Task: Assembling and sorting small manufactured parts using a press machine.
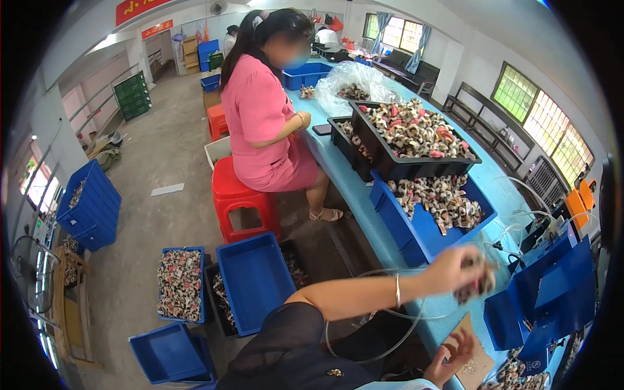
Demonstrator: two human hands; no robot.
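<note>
My left hand (458,270) is closed on a small cluster of brown, cream and pink pieces (478,279), raised above the table near the blue tray. The pieces are blurred; I cannot tell exactly what they are. Lower down, my right hand (450,357) has its fingers apart and slightly curled, with nothing visible in it. It is by a brown cardboard sheet (478,351) at the table's near edge. Similar pieces partly fill the blue tray (416,244) beyond my left hand. A heaped black crate (403,166) stands behind that tray.
Blue bins (507,318) and a pile of pieces (520,377) are at the right. A thin clear hose (416,318) loops by my arm. A person in pink (266,110) sits on a red stool (244,195) across. Blue crates (257,279) stand on the floor to the left.
</note>
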